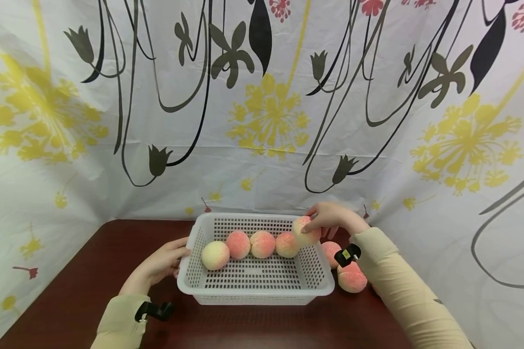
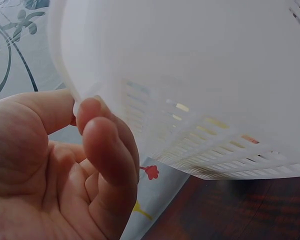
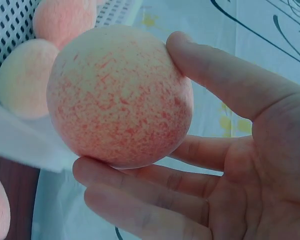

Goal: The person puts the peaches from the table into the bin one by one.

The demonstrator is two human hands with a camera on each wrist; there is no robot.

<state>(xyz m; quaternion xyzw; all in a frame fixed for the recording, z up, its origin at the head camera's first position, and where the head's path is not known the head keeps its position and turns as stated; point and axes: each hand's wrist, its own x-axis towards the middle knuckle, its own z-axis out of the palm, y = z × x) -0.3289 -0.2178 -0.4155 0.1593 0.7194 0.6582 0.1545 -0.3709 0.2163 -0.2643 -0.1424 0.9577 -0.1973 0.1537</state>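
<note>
My right hand (image 1: 334, 216) holds a peach (image 1: 305, 230) over the right end of a white plastic basket (image 1: 255, 299). In the right wrist view, thumb and fingers grip this yellowish, red-speckled peach (image 3: 121, 97) from its sides. Several peaches lie in a row inside the basket, from a pale yellow peach (image 1: 215, 255) at the left to a pink-and-yellow peach (image 1: 286, 245) at the right. At the basket's left end, my left hand (image 1: 162, 261) grips the rim. The left wrist view shows its curled fingers (image 2: 110, 150) against the basket's edge.
On the dark red-brown table (image 1: 91, 271), more peaches sit right of the basket, among them a pinkish peach (image 1: 352, 277) beside the right sleeve, which partly covers another. A white floral-patterned sheet (image 1: 262, 184) hangs behind the table and along both sides.
</note>
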